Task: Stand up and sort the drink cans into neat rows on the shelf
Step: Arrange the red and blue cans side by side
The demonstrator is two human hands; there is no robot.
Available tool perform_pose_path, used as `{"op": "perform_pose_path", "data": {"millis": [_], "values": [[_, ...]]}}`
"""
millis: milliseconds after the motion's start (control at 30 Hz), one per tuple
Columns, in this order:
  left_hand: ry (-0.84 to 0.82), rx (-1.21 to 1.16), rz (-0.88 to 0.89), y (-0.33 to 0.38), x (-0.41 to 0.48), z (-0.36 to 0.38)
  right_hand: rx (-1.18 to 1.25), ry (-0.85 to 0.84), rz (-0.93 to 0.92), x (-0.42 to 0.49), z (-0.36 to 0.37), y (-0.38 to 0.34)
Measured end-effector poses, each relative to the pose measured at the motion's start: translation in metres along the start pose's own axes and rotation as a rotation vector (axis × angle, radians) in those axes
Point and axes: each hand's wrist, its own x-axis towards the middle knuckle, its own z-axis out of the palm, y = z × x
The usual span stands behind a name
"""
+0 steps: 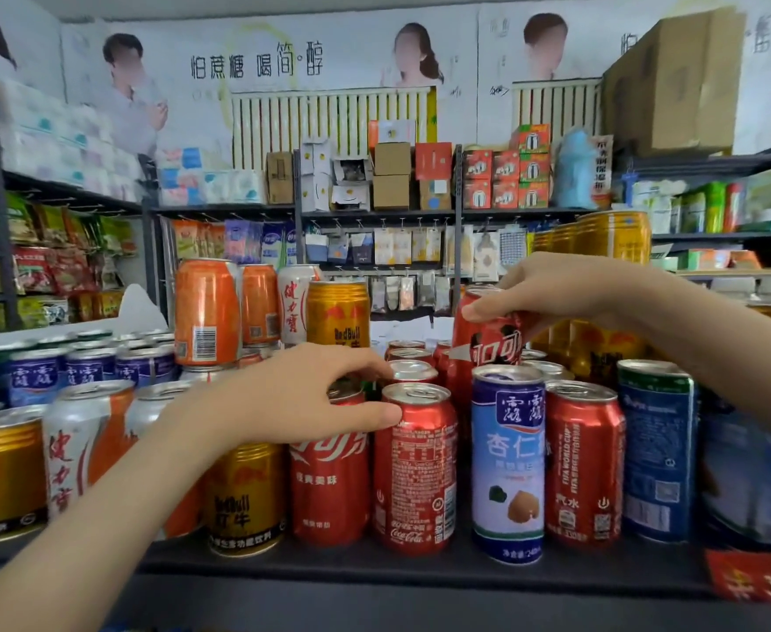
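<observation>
Many drink cans stand on a dark shelf [374, 567]. My left hand [301, 394] grips the top of a red cola can [329, 476] in the front row, thumb against the neighbouring red cola can [415, 467]. My right hand [557, 289] holds another red cola can [493, 339] tilted in the air above the red cans behind. A blue-and-white almond drink can [507, 458] and a further red can [584, 463] stand upright to the right. Gold Red Bull cans [247, 494] and white-orange cans [78, 449] stand at the left.
Orange cans [205, 312], a white can and a gold can [338, 314] are stacked on a second layer behind. Blue cans [37, 376] fill the back left; a dark blue can [657, 453] stands at the right. A red price tag [757, 581] hangs at the shelf front.
</observation>
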Motion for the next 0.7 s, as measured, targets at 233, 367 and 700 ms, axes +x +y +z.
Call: {"op": "perform_pose_path", "data": {"millis": [233,367,700], "values": [[0.032,-0.029,-0.018,-0.005,-0.001,0.007,-0.215,-0.203,0.07,0.011,0.021,-0.002],[0.168,0.065,0.033,-0.01,-0.007,0.009,-0.283,-0.244,0.099,0.015,0.027,-0.001],[-0.068,0.107,0.062,-0.015,-0.007,0.005,-0.318,-0.415,0.147,0.027,0.029,0.0]]}}
